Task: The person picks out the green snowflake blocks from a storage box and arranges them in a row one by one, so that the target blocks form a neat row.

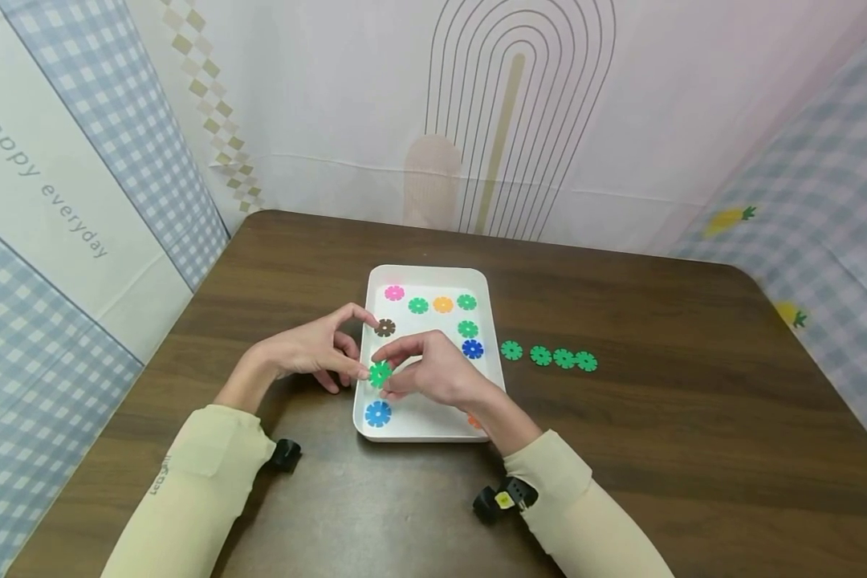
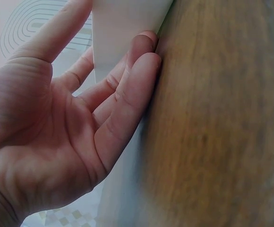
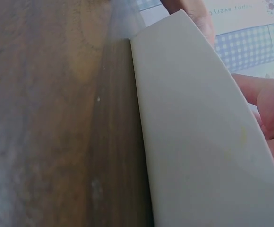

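A white tray (image 1: 433,429) holds flat, notched plastic discs of several colours. My right hand (image 1: 437,371) is over the tray's left half, its thumb and index finger pinching a green notched disc (image 1: 380,374). My left hand (image 1: 318,347) is at the tray's left rim; its thumb tip meets the left edge of that disc. Its index fingertip is close to a brown disc (image 1: 385,327). In the left wrist view, the other left fingers (image 2: 125,104) lie loosely bent by the tray's outer wall (image 2: 123,28). The tray wall (image 3: 198,118) hides most of the right hand in the right wrist view.
To the tray's right, several green discs (image 1: 540,356) form a row on the brown wooden table (image 1: 694,385). Inside the tray lie a pink disc (image 1: 394,293), an orange-yellow disc (image 1: 443,305), a dark blue disc (image 1: 473,348) and a light blue disc (image 1: 378,413). A printed cloth (image 1: 332,96) hangs behind.
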### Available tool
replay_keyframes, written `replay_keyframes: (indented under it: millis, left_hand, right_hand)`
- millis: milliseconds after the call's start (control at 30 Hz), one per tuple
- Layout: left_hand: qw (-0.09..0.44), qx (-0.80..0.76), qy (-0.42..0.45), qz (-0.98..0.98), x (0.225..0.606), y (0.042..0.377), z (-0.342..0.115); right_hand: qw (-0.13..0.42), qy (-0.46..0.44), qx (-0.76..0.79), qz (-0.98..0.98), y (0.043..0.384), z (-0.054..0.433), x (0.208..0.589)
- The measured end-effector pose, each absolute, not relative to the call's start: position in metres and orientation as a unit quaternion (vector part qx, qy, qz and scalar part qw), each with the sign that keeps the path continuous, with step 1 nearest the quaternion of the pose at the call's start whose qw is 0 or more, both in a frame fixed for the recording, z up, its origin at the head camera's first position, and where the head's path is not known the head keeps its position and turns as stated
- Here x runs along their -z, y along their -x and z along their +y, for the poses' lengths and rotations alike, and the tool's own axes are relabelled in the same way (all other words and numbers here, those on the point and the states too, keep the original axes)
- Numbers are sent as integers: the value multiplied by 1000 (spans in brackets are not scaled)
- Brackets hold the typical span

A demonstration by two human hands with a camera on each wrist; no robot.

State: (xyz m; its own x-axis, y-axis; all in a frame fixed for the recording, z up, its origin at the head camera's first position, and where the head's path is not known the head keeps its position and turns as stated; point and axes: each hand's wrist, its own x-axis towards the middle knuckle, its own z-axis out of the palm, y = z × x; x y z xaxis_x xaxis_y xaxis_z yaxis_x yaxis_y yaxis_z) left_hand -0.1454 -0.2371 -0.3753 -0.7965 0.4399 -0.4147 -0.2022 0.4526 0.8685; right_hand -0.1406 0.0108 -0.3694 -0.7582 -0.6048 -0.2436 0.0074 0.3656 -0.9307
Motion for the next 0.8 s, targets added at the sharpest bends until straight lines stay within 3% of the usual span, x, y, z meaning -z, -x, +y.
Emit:
replay_keyframes:
  millis: [300,800]
  left_hand:
    - [308,-515,-79,796,375,146,-236]
    - [308,-509,-79,800,374,144,-236]
  right_hand:
    - [309,163,565,748,141,18,366]
    - [283,150,582,748,143,45,357]
